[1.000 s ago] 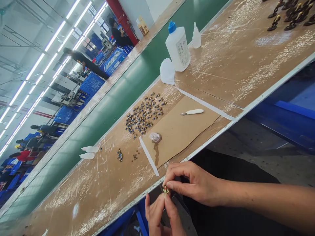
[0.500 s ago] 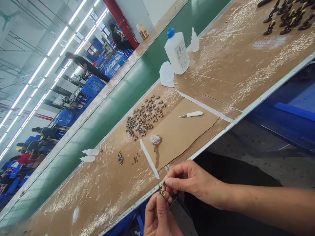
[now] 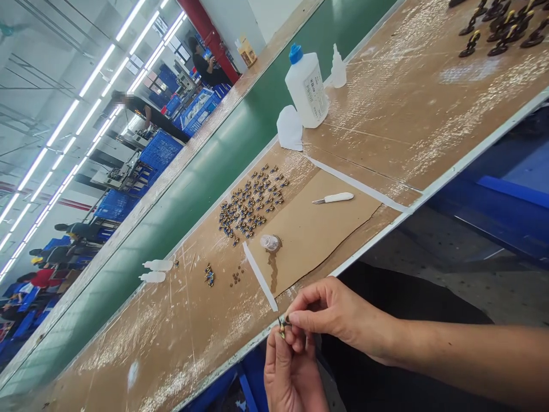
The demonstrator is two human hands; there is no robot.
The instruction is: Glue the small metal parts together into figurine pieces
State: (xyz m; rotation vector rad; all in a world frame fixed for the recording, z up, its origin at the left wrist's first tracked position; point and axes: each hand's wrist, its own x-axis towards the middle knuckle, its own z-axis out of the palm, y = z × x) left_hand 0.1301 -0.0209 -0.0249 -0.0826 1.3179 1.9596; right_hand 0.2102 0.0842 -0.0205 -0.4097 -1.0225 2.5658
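The strip-lit workshop fills the upper left; this glossy brown bench slants from lower left to upper right, a cardboard sheet on it mid-frame; at bottom centre the right hand and left hand sit close together, the left pinching a small yellowish piece, the right a tinier dark bit at its top
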